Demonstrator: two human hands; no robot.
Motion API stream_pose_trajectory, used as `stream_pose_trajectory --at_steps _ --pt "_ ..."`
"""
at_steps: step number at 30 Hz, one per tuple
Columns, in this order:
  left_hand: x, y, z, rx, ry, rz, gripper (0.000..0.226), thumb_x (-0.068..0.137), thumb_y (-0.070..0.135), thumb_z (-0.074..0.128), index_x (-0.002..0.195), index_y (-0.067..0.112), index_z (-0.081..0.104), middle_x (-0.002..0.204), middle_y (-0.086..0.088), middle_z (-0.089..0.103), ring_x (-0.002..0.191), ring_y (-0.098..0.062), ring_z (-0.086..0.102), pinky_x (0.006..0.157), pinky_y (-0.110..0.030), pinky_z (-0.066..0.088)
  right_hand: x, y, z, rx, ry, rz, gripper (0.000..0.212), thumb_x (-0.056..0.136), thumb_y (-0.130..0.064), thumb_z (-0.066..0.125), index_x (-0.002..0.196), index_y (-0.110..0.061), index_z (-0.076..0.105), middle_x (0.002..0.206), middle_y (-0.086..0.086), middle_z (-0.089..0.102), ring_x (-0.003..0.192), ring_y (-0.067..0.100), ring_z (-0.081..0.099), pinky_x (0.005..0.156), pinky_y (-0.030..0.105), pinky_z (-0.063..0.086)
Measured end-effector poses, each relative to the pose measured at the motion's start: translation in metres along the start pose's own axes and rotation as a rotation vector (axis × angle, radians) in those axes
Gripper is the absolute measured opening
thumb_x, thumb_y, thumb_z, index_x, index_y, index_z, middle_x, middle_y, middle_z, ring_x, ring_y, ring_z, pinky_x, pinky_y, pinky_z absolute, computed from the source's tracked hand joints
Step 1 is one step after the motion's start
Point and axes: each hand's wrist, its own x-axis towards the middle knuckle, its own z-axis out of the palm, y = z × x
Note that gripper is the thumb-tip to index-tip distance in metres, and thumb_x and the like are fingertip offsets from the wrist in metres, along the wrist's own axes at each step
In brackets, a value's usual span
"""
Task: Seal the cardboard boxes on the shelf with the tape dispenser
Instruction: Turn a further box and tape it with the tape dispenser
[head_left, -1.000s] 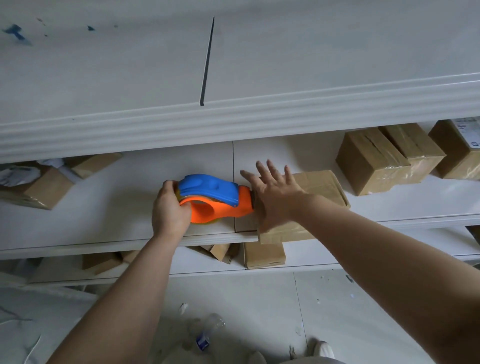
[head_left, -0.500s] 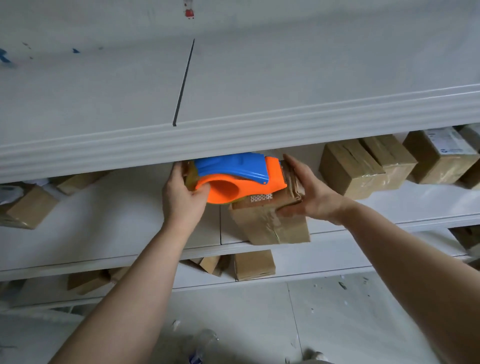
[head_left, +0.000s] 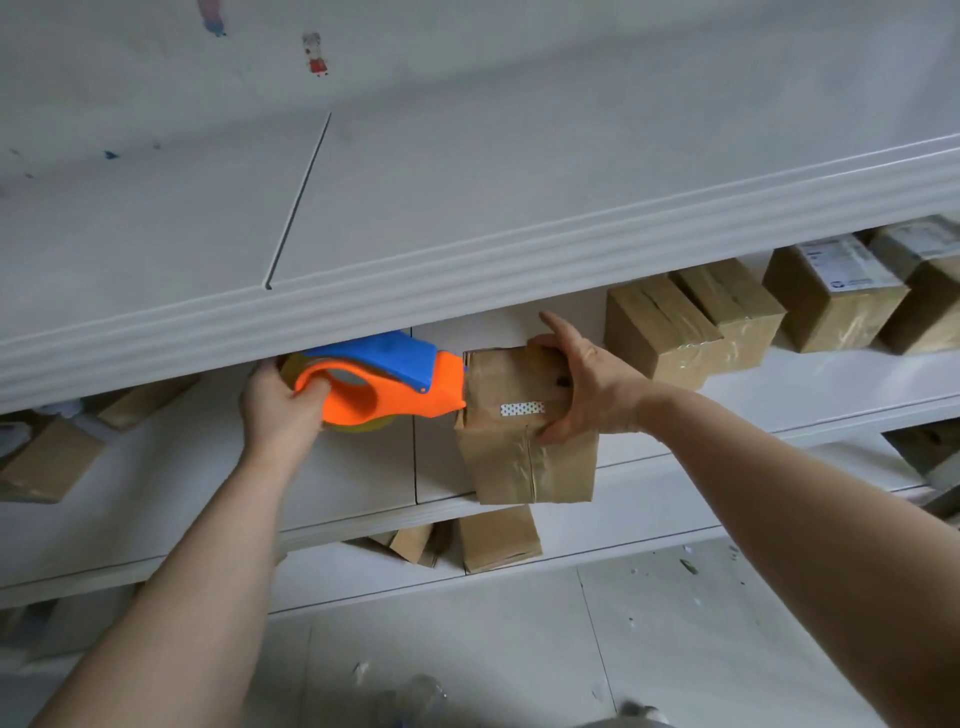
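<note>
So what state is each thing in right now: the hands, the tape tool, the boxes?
tape dispenser: orange nose touching the held box.
held box: upright at the front edge of the shelf.
left hand: grips the tape dispenser.
right hand: holds the held box from its right side.
boxes on the right: resting on the shelf, wrapped in glossy tape.

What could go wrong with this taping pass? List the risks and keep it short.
1. The cardboard box sits at the shelf's front edge. A push from the tape dispenser could tip it off if the right hand slips.
2. The dispenser, gripped by the left hand, is close under the upper shelf lip and may knock it when lifted.
3. The box's front seam looks crumpled, so tape may wrinkle.
</note>
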Motion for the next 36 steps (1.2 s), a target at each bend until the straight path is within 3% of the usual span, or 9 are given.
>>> stream_pose_trajectory --at_steps 3,7,14,19,21,24,26,31,36 --pt "0.012 -0.024 -0.006 0.001 -0.004 -0.057 0.040 0.057 0.029 0.065 0.095 0.041 0.061 0.095 -0.003 0.069 0.092 -0.028 0.067 0.075 -0.058 0.056 0.002 0.000 0.001 -0.003 -0.014 -0.014 0.145 0.047 -0.027 0.096 0.152 -0.029 -0.004 0.145 -0.008 0.035 0.123 0.012 0.044 0.107 0.024 0.038" --pt "0.017 -0.017 -0.010 -0.051 -0.003 -0.066 0.029 0.059 0.023 0.063 0.086 0.032 0.065 0.089 -0.011 0.070 0.090 -0.033 0.068 0.074 -0.061 0.055 0.002 0.001 -0.001 -0.010 -0.012 0.002 0.146 0.045 -0.028 0.096 0.153 -0.029 -0.002 0.145 -0.008 0.036 0.126 0.014 0.043 0.110 0.029 0.037" --pt "0.026 -0.041 -0.007 -0.047 -0.039 -0.052 0.040 0.060 0.020 0.061 0.098 0.034 0.062 0.095 -0.006 0.069 0.092 -0.029 0.068 0.078 -0.060 0.055 0.004 0.003 -0.001 -0.044 -0.019 0.006 0.145 0.045 -0.027 0.096 0.153 -0.027 -0.001 0.143 -0.008 0.036 0.127 0.014 0.041 0.111 0.029 0.035" --pt "-0.007 -0.017 -0.001 0.018 -0.041 0.006 0.047 0.073 0.001 0.062 0.116 0.019 0.056 0.102 -0.005 0.065 0.091 -0.026 0.062 0.082 -0.036 0.050 0.004 0.001 -0.002 -0.055 -0.048 0.013 0.146 0.041 -0.036 0.093 0.152 -0.030 -0.002 0.144 -0.009 0.034 0.129 0.015 0.038 0.111 0.030 0.035" --pt "-0.015 -0.018 0.006 0.063 -0.048 0.054 0.045 0.074 -0.008 0.059 0.114 0.012 0.056 0.099 -0.004 0.062 0.089 -0.024 0.057 0.077 -0.028 0.042 0.003 -0.002 -0.004 -0.134 -0.069 0.003 0.143 0.044 -0.040 0.092 0.152 -0.031 -0.001 0.150 -0.006 0.029 0.136 0.018 0.030 0.116 0.037 0.029" --pt "-0.018 -0.023 0.010 0.037 -0.057 0.064 0.044 0.073 -0.009 0.059 0.111 0.013 0.057 0.097 -0.001 0.061 0.089 -0.022 0.056 0.075 -0.026 0.039 0.000 -0.022 -0.010 -0.481 -0.120 -0.006 0.135 0.058 -0.055 0.083 0.153 -0.027 -0.009 0.162 -0.002 -0.002 0.149 0.014 -0.008 0.120 0.048 -0.003" --pt "-0.018 -0.024 0.010 0.022 -0.047 0.050 0.045 0.073 -0.008 0.059 0.112 0.014 0.057 0.099 0.000 0.061 0.090 -0.021 0.056 0.076 -0.026 0.040 0.001 -0.042 -0.001 -0.670 -0.128 -0.040 0.136 0.061 -0.070 0.072 0.151 -0.023 -0.017 0.159 -0.003 -0.020 0.144 0.012 -0.025 0.117 0.052 -0.012" --pt "-0.018 -0.026 0.004 0.052 -0.117 0.091 0.048 0.071 -0.006 0.062 0.111 0.021 0.058 0.099 0.004 0.063 0.090 -0.017 0.058 0.077 -0.025 0.042 0.013 -0.054 0.046 -0.858 -0.139 -0.089 0.134 0.060 -0.090 0.050 0.151 -0.020 -0.020 0.158 0.000 -0.027 0.143 0.016 -0.029 0.116 0.054 -0.012" --pt "-0.018 -0.029 0.003 0.090 -0.147 0.131 0.044 0.072 -0.007 0.061 0.108 0.019 0.057 0.095 0.002 0.062 0.086 -0.018 0.057 0.071 -0.024 0.040 0.013 -0.052 0.047 -0.867 0.000 -0.145 0.117 0.069 -0.082 0.047 0.154 -0.021 -0.006 0.162 0.001 -0.012 0.147 0.016 -0.018 0.117 0.056 -0.008"
